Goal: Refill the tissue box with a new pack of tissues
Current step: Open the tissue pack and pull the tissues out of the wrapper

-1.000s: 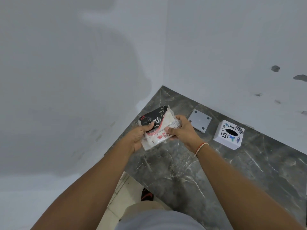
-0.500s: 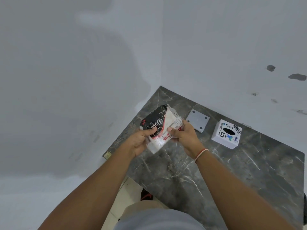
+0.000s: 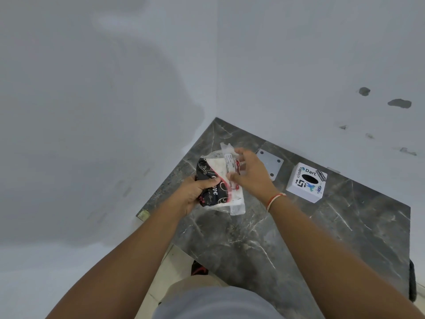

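Note:
A black, white and red tissue pack (image 3: 215, 180) is held above the dark marble counter (image 3: 287, 238), near its far corner. My left hand (image 3: 194, 194) grips the pack's black lower end from the left. My right hand (image 3: 249, 174) pinches the clear wrapper at the pack's upper right side, where a flap stands up. The white cube tissue box (image 3: 305, 181), covered in stickers and with a dark oval opening on top, stands on the counter to the right. A grey square plate with corner holes (image 3: 270, 163), likely the box's base, lies flat between my right hand and the box.
White walls meet in a corner just behind the counter. The counter's left edge drops to a light tiled floor, where a black and red shoe (image 3: 199, 270) shows. A dark object (image 3: 412, 282) sits at the counter's right edge.
The pack has turned so its black end points down towards me. My right hand has shifted to the wrapper's upper right side, and a flap of plastic now sticks up there.

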